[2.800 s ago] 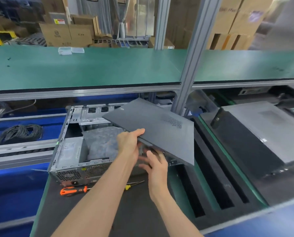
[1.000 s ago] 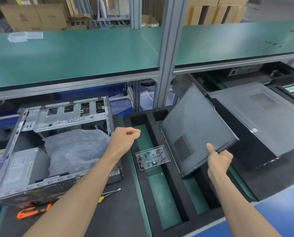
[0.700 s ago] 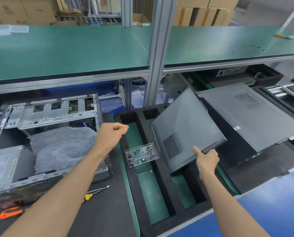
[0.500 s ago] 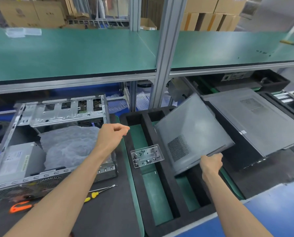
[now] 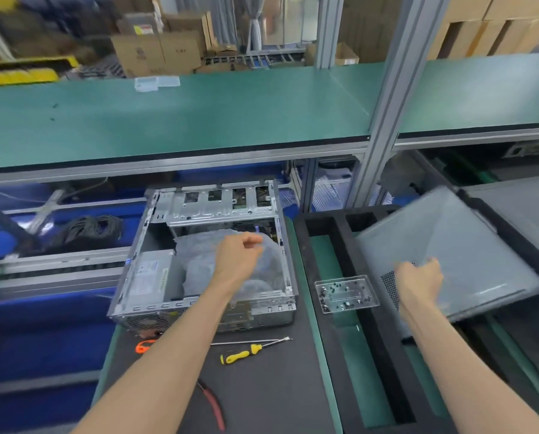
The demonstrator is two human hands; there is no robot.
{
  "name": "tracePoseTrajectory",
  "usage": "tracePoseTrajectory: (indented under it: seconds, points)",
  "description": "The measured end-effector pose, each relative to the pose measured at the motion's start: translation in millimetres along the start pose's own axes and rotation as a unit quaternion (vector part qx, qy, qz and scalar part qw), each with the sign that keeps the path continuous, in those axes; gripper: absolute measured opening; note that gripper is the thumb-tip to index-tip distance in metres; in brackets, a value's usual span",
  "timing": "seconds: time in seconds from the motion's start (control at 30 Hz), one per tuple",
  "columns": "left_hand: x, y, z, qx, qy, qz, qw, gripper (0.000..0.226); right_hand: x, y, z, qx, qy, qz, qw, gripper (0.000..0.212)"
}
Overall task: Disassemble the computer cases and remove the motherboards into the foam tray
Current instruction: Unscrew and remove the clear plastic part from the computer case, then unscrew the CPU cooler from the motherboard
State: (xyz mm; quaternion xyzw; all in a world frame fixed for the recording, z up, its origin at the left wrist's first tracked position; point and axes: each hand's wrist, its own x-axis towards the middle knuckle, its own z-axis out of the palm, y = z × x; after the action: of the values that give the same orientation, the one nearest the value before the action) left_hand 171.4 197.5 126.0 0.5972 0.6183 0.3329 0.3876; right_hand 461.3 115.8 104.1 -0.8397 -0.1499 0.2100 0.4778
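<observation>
The opened computer case [image 5: 199, 264] lies on the dark mat [image 5: 262, 386], its top off and a grey plastic bag [image 5: 199, 261] bunched inside beside the silver power supply [image 5: 150, 275]. The left hand [image 5: 238, 256] hovers over the bag with fingers loosely curled, holding nothing. To the right, the grey side panel [image 5: 456, 252] lies tilted across the black foam tray [image 5: 343, 245], and the right hand [image 5: 418, 281] is at its near edge; motion blur hides whether the fingers grip it. A clear plastic screw box [image 5: 346, 293] rests on a tray divider, between case and panel. In front of the case lie a yellow-handled screwdriver [image 5: 246, 352], an orange-handled tool [image 5: 144, 345] and red pliers [image 5: 213, 405].
</observation>
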Motion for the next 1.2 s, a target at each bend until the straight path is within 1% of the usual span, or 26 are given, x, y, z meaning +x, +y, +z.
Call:
tracePoseTrajectory:
  seconds: [0.07,0.1,0.17,0.23,0.3,0.33,0.4,0.43,0.5,0.53,0.6,0.73,0.8,0.87,0.97,1.03,1.07,1.1,1.17,1.2]
  points:
    - [5,-12,-18,0.082,-0.001,-0.015,0.997,0.035,-34,-19,25,0.018,-0.075,-0.080,0.994,0.061]
    - [8,-18,-27,0.129,-0.012,-0.022,0.991,0.044,-51,-28,38,0.030,-0.115,-0.119,0.986,0.059]
    - [15,-29,-42,0.197,-0.063,-0.027,0.978,0.062,-84,-44,61,0.037,-0.186,-0.200,0.961,0.054]
    - [24,-37,-52,0.249,-0.133,-0.024,0.959,0.084,-114,-53,84,0.000,-0.240,-0.295,0.925,0.049]
    - [34,-43,-58,0.310,-0.196,-0.022,0.930,0.110,-138,-57,110,-0.072,-0.302,-0.379,0.872,0.050]
    - [40,-45,-60,0.335,-0.223,-0.021,0.915,0.121,-146,-57,122,-0.116,-0.337,-0.401,0.844,0.052]
    - [51,-50,-62,0.391,-0.257,-0.013,0.884,0.136,-158,-52,145,-0.200,-0.392,-0.413,0.797,0.061]
    - [57,-53,-62,0.420,-0.265,-0.006,0.868,0.140,-159,-48,154,-0.237,-0.410,-0.408,0.781,0.068]
    - [66,-63,-63,0.459,-0.283,0.001,0.842,0.138,-159,-40,167,-0.300,-0.427,-0.389,0.759,0.079]
    - [69,-68,-63,0.462,-0.299,-0.006,0.835,0.134,-157,-37,172,-0.320,-0.431,-0.376,0.755,0.082]
    - [72,-79,-61,0.454,-0.319,-0.021,0.832,0.133,-154,-33,178,-0.335,-0.434,-0.351,0.759,0.087]
    - [71,-94,-57,0.459,-0.285,0.003,0.841,0.138,-151,-29,187,-0.348,-0.424,-0.348,0.760,0.091]
    - [71,-97,-58,0.454,-0.268,0.014,0.850,0.134,-151,-26,189,-0.350,-0.423,-0.347,0.761,0.092]
    - [71,-99,-59,0.449,-0.257,0.034,0.855,0.121,-149,-25,190,-0.347,-0.425,-0.342,0.763,0.092]
    - [67,-98,-63,0.428,-0.239,0.098,0.866,0.086,-148,-26,190,-0.343,-0.425,-0.341,0.765,0.087]
    - [63,-97,-65,0.391,-0.220,0.142,0.882,0.048,-148,-27,189,-0.348,-0.423,-0.344,0.763,0.082]
    - [61,-96,-66,0.383,-0.210,0.149,0.887,0.027,-148,-27,189,-0.352,-0.423,-0.343,0.761,0.079]
    - [59,-95,-68,0.376,-0.201,0.150,0.892,0.015,-148,-27,189,-0.354,-0.422,-0.343,0.761,0.076]
    - [55,-90,-70,0.351,-0.178,0.144,0.908,0.013,-149,-28,188,-0.354,-0.417,-0.350,0.761,0.073]
    - [54,-86,-71,0.340,-0.164,0.145,0.914,0.008,-151,-29,187,-0.353,-0.413,-0.357,0.760,0.076]
